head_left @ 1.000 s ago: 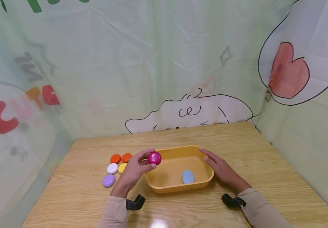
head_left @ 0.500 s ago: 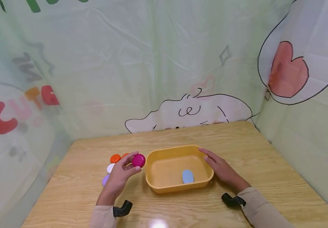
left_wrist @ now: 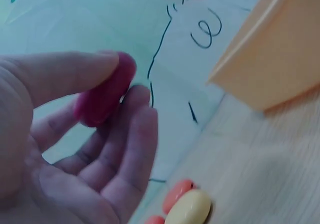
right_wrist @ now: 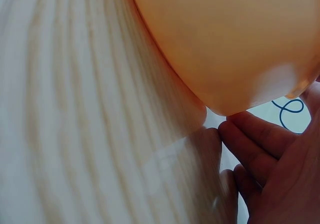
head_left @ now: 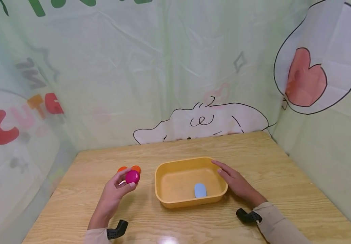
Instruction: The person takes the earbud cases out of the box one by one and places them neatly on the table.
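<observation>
My left hand (head_left: 111, 196) pinches a glossy magenta rounded disc (head_left: 132, 177) between thumb and fingertips, raised over the left part of the table. In the left wrist view the disc (left_wrist: 106, 89) is seen edge-on, thick and pebble-like. Behind that hand lie orange-red discs (head_left: 136, 168), and a yellow disc (left_wrist: 189, 209) beside them shows in the left wrist view. A yellow-orange tray (head_left: 190, 204) stands mid-table with a blue rounded piece (head_left: 200, 190) inside. My right hand (head_left: 239, 184) rests at the tray's right end, fingers extended along its outer wall (right_wrist: 220, 63).
The wooden table (head_left: 175, 223) backs onto a printed curtain (head_left: 126, 78) that also runs along both sides. A black camera mount (head_left: 118, 230) is worn on the left wrist, another mount (head_left: 248, 216) on the right.
My left hand has moved left and toward me with the magenta disc, from over the tray's left rim to in front of the loose discs, hiding several. My right hand stays at the tray.
</observation>
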`<state>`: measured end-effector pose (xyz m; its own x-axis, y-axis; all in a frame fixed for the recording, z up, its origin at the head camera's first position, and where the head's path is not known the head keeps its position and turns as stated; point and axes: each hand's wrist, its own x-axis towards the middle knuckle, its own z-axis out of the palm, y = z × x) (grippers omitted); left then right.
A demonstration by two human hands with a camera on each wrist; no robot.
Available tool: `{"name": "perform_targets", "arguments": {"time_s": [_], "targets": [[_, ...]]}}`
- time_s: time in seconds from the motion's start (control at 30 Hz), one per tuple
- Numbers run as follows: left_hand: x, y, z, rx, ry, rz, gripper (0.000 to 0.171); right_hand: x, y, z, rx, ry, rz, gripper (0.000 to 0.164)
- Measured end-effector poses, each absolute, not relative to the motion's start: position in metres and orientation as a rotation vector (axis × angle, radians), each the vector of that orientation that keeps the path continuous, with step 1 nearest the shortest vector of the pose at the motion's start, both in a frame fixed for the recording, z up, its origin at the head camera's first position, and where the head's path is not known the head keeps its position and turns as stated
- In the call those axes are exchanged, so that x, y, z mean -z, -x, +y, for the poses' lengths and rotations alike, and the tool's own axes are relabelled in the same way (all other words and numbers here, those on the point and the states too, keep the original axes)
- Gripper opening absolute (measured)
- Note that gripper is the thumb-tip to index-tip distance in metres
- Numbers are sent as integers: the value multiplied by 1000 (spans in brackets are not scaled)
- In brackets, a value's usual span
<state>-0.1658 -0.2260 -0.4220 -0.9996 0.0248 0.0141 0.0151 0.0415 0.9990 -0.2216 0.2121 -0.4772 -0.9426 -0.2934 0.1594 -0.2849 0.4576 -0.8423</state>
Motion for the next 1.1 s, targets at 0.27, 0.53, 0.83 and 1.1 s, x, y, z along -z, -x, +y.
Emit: {"name": "perform_targets", "arguments": {"time_s": [0.27,0.53,0.83,1.1], "targets": [[429,167,-235,-1982,143,2441,57,475,220,214,1543,514,2671,46],[441,167,-237,-1525,288,2739,55,474,222,214,1544,531,2679,47],[443,165,-234,-914,400,2991,64,475,223,212,1527,544,2683,47],[447,163,-229,-772,393,3059,55,476,222,211,1530,540,2684,48]]}}
